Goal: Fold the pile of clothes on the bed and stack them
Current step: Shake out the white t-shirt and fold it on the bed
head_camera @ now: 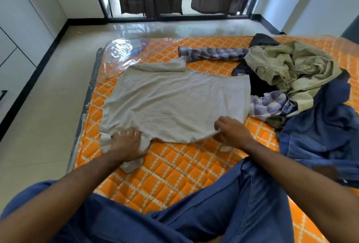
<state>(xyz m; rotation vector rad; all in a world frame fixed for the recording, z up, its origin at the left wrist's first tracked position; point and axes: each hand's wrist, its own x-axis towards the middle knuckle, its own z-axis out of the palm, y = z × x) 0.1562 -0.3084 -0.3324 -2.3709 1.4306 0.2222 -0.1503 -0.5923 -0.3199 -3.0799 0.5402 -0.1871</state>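
A light grey T-shirt (174, 103) lies spread flat on the orange patterned mattress (184, 169). My left hand (127, 143) grips its near-left sleeve, fingers curled into the cloth. My right hand (232, 131) pinches the shirt's near edge at the right. To the right lies the unfolded pile: an olive garment (291, 68), a plaid shirt (272, 105) with one sleeve stretched out behind the T-shirt, and blue jeans (320, 136).
The mattress's left edge (85, 107) drops to a glossy tiled floor (48, 97). Loose clear plastic (120, 50) covers the far-left corner. My legs in blue jeans (174, 213) lie on the near part of the bed. Curtains hang over a glass door beyond.
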